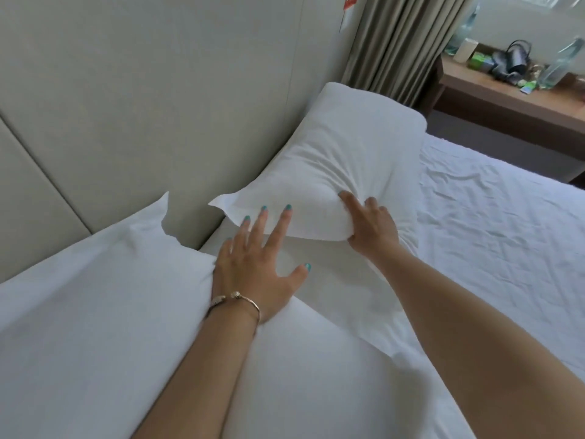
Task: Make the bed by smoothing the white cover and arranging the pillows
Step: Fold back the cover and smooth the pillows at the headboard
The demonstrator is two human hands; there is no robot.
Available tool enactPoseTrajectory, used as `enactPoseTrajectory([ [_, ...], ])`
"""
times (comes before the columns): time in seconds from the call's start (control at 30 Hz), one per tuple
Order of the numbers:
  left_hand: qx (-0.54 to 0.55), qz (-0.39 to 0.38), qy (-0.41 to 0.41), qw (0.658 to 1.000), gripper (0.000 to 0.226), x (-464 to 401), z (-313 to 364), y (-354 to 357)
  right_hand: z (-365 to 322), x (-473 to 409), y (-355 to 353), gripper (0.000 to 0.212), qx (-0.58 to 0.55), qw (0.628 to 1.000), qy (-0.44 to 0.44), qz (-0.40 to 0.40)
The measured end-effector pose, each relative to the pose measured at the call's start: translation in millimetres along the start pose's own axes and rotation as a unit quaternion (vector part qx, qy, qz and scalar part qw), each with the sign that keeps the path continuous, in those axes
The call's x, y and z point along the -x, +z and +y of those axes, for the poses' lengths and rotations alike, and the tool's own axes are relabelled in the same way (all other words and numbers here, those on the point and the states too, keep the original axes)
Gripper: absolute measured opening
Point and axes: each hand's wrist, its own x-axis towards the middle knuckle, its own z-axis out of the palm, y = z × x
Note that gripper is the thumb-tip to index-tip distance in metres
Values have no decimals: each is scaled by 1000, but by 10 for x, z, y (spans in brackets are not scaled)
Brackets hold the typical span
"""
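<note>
Far pillow (pixel 351 153): right hand (pixel 372 229) bunches its corner, left hand (pixel 253 264) spread flat beneath; tugging risks rumpling white cover (pixel 490 217).

Bed (pixel 506 248) runs from the padded headboard (pixel 126 106) at 10 o'clock out toward 4 o'clock, covered by a wrinkled white cover (pixel 493 213). Far pillow (pixel 342 153) at 1 o'clock of centre: far end down beside the headboard, near end raised off the cover. Near pillow (pixel 95 312) at 8 o'clock lies flat, one corner against the headboard. Wooden desk (pixel 506 99) at 2 o'clock carries a dark bag (pixel 512 58), clear bottles (pixel 563 58), a white roll (pixel 465 49) and small green items, blurred.
</note>
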Motion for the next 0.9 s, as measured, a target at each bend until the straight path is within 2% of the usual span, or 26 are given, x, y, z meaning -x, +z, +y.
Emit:
enactPoseTrajectory([
  [0.07, 2, 31, -2, 1000, 97, -36, -5, 72, 160, 128, -347, 68, -7, 1000, -2, 0],
  [0.2, -11, 84, 30, 996, 107, -27, 56, 62, 519, 685, -1148, 68, -18, 1000, 8, 9],
  [0.27, 7, 103, 95, 990, 107, -1, 132, -29, 624, 1047, -1492, 67, -24, 1000, -1, 6],
  [0.37, 138, 134, 214, 958, 104, 159, 400, -313, 756, 1596, -1868, 66, -49, 999, 2, 9],
  [0.47, 235, 66, 261, 934, 97, 435, 990, -759, 979, 2131, -2097, 63, -82, 996, 40, 14],
  [0.53, 237, 12, 292, 927, 76, 661, 1364, -960, 1129, 2460, -2294, 65, -97, 994, 54, -11],
  [0.67, 309, -19, 279, 909, 48, 1252, 1909, -1269, 1374, 3182, -2881, 73, -120, 990, 44, -54],
  [0.77, 391, -50, 268, 879, 45, 1743, 2336, -1568, 1558, 3824, -3283, 76, -130, 988, 34, -70],
  [0.9, 404, -133, 315, 848, 60, 2403, 2799, -1892, 1746, 4899, -3636, 80, -123, 988, 54, -72],
])
